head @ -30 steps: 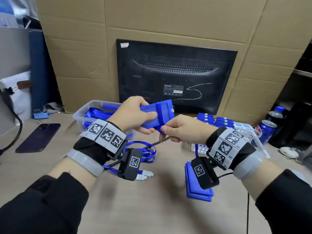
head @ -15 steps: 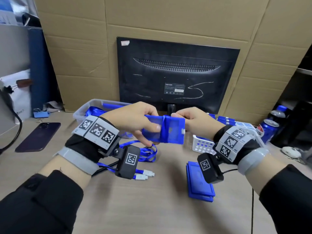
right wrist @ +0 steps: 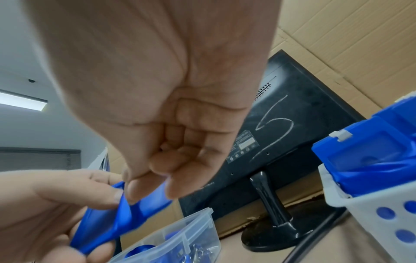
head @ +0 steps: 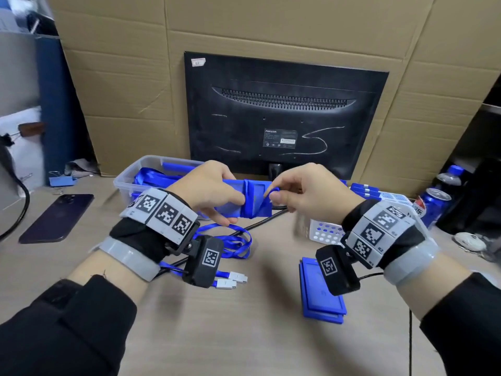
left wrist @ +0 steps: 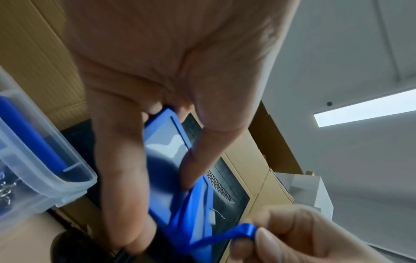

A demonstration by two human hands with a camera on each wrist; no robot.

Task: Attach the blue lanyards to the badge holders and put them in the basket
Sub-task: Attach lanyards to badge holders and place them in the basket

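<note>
My left hand (head: 235,210) grips a blue badge holder (head: 230,206) by its left half, level above the table. A blue lanyard (head: 250,202) is wrapped round the holder's middle. My right hand (head: 273,192) pinches the lanyard's loose loop between thumb and forefinger at the holder's right end. In the left wrist view the holder (left wrist: 166,147) sits between my thumb and fingers, and the lanyard (left wrist: 216,237) runs to the right hand's fingertips (left wrist: 263,238). The white perforated basket (head: 324,232) stands under my right wrist, with finished holders (right wrist: 360,153) in it.
A clear plastic bin (head: 127,180) of lanyards stands at the back left. Loose lanyards (head: 235,240) and a stack of badge holders (head: 317,299) lie on the table. A phone (head: 57,218) lies at left, a monitor (head: 284,118) behind, cans (head: 433,204) at right.
Both hands lifted the holder slightly and turned it level. My right hand carried the lanyard round it, left the holder's edge and now pinches the strap's loop.
</note>
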